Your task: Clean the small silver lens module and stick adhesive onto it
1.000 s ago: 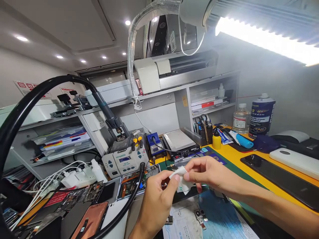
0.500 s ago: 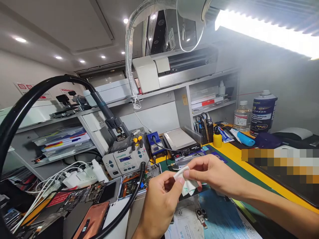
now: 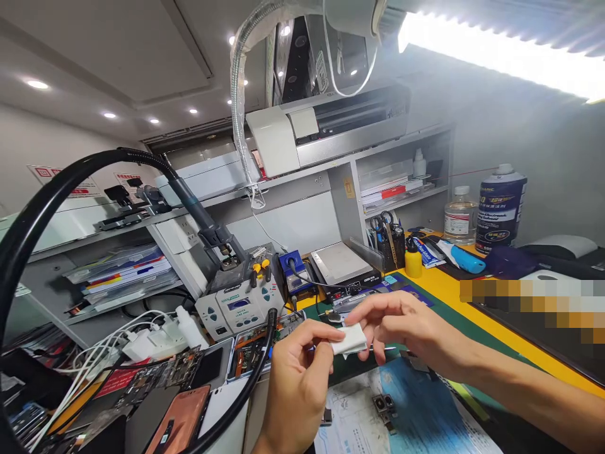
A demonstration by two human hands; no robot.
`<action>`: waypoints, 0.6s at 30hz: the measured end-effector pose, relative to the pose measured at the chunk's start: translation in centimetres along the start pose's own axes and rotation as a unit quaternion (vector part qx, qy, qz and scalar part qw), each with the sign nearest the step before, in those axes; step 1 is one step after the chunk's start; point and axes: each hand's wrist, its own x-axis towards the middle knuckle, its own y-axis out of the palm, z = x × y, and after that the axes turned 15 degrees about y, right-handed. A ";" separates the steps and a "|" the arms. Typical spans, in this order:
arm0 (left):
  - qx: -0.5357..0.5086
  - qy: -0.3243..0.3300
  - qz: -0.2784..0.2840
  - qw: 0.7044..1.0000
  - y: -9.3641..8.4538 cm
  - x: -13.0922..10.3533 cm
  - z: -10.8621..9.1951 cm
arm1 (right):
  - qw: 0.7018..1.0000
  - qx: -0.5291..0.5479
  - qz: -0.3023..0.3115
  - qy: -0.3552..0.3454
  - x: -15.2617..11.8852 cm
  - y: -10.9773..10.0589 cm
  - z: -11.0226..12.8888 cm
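Observation:
My left hand (image 3: pixel 302 378) pinches a small folded white wipe (image 3: pixel 348 340) between thumb and fingers. My right hand (image 3: pixel 401 328) is at the wipe's right edge, fingers curved and apart, with the thumb off the cloth. A thin pointed metal tool (image 3: pixel 388 348) shows by the right fingers; whether it is held or lies behind them I cannot tell. Below the hands, a phone camera module (image 3: pixel 384 407) lies on a blue and white printed sheet (image 3: pixel 416 403). Another small dark part (image 3: pixel 327 416) sits beside my left wrist.
A hot-air station (image 3: pixel 241 306) stands behind, its black hose (image 3: pixel 258 378) arching along the left. A tray of circuit boards (image 3: pixel 239 353) and a copper-coloured phone back (image 3: pixel 182 416) lie at left. A yellow bottle (image 3: pixel 413 261) and a solvent can (image 3: pixel 500 211) stand at right.
The wipe has gone from loosely bunched between both hands to a flatter folded pad in the left fingers. My right thumb has come off it and the right fingers have spread.

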 end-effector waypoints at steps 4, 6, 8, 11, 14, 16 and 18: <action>-0.008 0.044 0.025 0.999 0.0 -0.1 -0.2 | 0.999 -0.016 0.014 0.047 0.1 -0.1 0.0; -0.015 0.047 0.034 0.998 -0.1 -0.2 -0.3 | 0.997 -0.053 0.018 0.058 0.2 0.0 -0.1; -0.015 0.045 0.028 0.999 0.0 -0.2 -0.2 | 0.996 -0.065 0.006 0.060 0.3 0.0 -0.3; -0.003 0.028 0.016 0.999 0.1 -0.1 -0.4 | 0.996 -0.064 -0.016 0.063 0.2 0.1 -0.3; -0.005 0.005 0.018 1.000 0.4 0.1 -0.7 | 0.997 -0.050 0.001 0.058 0.2 0.0 -0.1; -0.011 -0.002 0.014 1.000 0.5 0.2 -0.8 | 0.997 -0.029 0.030 0.064 0.1 0.0 0.0; -0.015 0.003 0.003 1.000 0.6 0.2 -0.8 | 0.995 -0.009 0.056 0.078 0.0 0.0 0.1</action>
